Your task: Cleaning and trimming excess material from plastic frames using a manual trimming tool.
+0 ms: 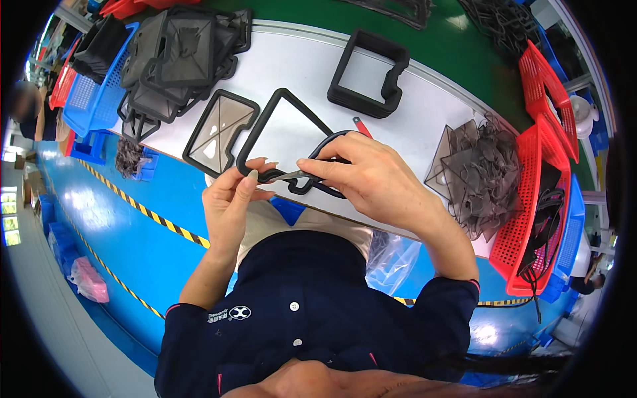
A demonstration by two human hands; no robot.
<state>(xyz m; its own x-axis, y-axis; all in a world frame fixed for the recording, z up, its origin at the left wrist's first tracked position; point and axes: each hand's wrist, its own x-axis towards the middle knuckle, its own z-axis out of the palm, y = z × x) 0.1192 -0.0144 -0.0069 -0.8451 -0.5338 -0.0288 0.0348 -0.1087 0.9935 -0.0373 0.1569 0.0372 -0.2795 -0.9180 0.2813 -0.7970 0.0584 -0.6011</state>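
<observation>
On the white bench (411,106), a black rubber gasket frame (282,129) lies near its front edge. Right hand (371,179) works black-handled scissors (312,174) at the frame's rim; left hand's fingers (249,179) pinch it shut: trimming, apparently; next snip needs steadying.

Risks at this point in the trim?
1. The scissors in the right hand cut close to the left hand fingertips pinching the black rubber frame: a nick seems possible.
2. The frame overhangs the table edge; it could slip off.
3. The blade may bite into the frame itself.
</observation>
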